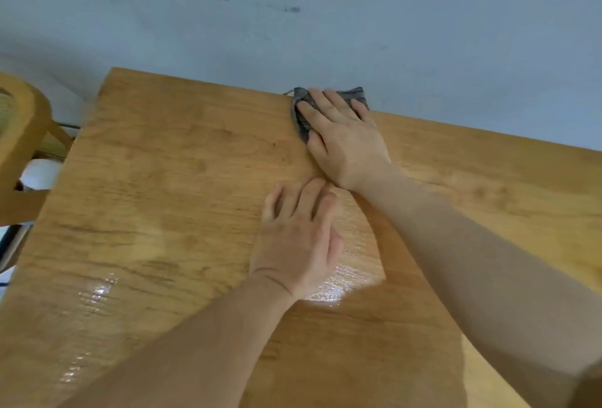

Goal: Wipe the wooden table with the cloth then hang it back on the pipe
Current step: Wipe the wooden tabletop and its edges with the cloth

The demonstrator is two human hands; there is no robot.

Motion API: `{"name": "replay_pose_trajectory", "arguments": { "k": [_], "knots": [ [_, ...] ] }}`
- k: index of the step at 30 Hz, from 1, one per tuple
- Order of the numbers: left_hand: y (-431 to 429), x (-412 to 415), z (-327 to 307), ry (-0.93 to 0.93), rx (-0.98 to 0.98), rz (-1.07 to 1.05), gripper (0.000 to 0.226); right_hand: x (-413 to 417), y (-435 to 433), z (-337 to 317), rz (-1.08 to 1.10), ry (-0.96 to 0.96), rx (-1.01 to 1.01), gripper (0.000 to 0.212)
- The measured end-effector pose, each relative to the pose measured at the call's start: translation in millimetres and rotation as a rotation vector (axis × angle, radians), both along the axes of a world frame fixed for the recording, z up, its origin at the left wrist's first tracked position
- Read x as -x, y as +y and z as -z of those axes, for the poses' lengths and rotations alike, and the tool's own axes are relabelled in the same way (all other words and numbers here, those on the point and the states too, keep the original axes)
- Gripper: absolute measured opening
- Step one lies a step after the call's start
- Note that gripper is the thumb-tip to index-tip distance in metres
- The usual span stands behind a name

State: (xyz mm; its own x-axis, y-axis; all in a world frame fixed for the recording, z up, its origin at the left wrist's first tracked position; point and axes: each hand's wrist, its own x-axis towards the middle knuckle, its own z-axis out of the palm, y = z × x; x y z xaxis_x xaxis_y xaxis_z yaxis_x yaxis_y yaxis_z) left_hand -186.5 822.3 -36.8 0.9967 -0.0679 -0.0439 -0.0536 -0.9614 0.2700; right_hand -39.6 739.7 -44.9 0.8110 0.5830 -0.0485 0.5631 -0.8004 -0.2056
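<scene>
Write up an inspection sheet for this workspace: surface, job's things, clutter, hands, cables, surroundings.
Surface: wooden table, glossy, with shiny streaks towards the near side.
Job's things: grey cloth at the table's far edge, mostly covered by a hand; pipe not in view.
Clutter: nothing seen.
Hands: right hand presses flat on the cloth; left hand rests on the bare table, holding nothing.
Cables: nothing seen.
Surroundings: pale blue wall with dark scuffs behind the table; wooden chair at left.

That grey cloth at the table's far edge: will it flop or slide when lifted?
Probably floppy: the cloth bunches in folds under the flat right hand. Likely light, being thin fabric. It may cling slightly rather than slide, since the table glistens as if damp.
</scene>
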Motion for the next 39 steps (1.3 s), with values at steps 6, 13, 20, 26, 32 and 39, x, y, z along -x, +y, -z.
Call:
{"name": "replay_pose_trajectory", "arguments": {
  "k": [6, 13, 20, 26, 32, 39],
  "knots": [
    [3, 0, 5, -0.01, 0.012, 0.02, 0.035, 84, -97, -9, 0.034, 0.022, 0.035, 0.051],
    [-2, -1, 5, -0.039, 0.022, 0.024, 0.037, -11, -46, 0, 0.431, -0.007, 0.049, 0.058],
    [3, 7, 5, -0.084, 0.052, 0.054, 0.018, 40, -9, 5, 0.013, 0.007, -0.083, 0.049],
    [3, -1, 9, -0.076, 0.02, 0.054, 0.022, 37, -122, 0, 0.415, -0.024, 0.061, 0.056],
    [2, 0, 6, -0.04, -0.009, 0.043, 0.028, 32, -54, 6, 0.493, -0.04, 0.008, 0.052],
    [3, 2, 4, -0.046, 0.004, 0.05, 0.03, 131, -115, -4, 0.254, -0.012, 0.02, 0.049]
  ]
}}
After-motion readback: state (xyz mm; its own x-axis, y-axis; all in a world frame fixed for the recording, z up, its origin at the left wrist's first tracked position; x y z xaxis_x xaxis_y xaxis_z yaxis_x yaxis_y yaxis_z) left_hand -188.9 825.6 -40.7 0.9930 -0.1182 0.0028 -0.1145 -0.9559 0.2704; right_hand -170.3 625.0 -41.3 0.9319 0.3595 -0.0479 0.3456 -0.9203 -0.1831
